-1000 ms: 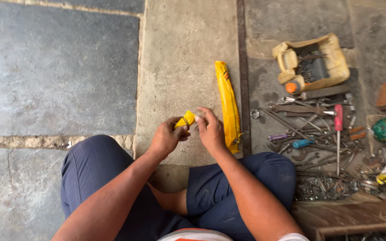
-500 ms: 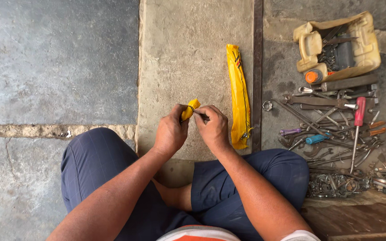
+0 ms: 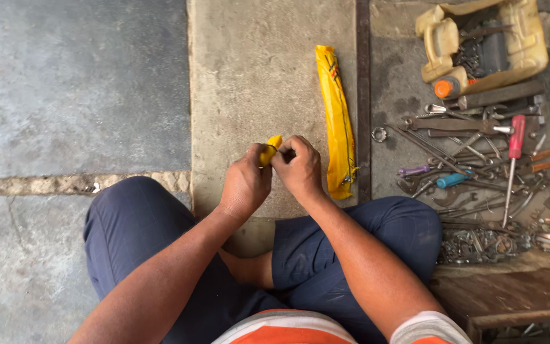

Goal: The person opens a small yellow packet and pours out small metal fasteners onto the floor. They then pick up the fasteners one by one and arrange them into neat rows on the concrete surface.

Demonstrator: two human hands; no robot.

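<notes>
Person sat cross-legged on a stone floor (image 3: 84, 95), seen from above, dark blue trousers (image 3: 135, 236), orange-and-white shirt hem at bottom edge. Both hands met just in front of the knees, over the lighter slab (image 3: 256, 64).

Left hand (image 3: 244, 185) was curled around a small yellow piece (image 3: 270, 150), w/ only its top end poking out above the thumb and index finger. Right hand (image 3: 298, 167) was closed too, fingertips pinched at the same piece from the other side; the two hands touched each other at the knuckles. A thin dark strand or wire seemed to run between the fingertips, too small to tell what it was.

Just right of the hands lay a long yellow sleeve (image 3: 337, 121), flat on the slab, narrow end away from the person, w/ thin threads at its near end. It was beside the right hand, not touched.

Further right, past a dark groove (image 3: 363, 95), a heap of tools (image 3: 472, 165): spanners, pliers, a red-handled screwdriver (image 3: 515, 143), a blue-handled one (image 3: 453, 180), loose nuts and bolts (image 3: 479, 242). Above them sat a cut-open cream jerrycan (image 3: 523, 57) holding dark parts, orange cap at its near corner. Wooden board (image 3: 504, 293) at lower right.
</notes>
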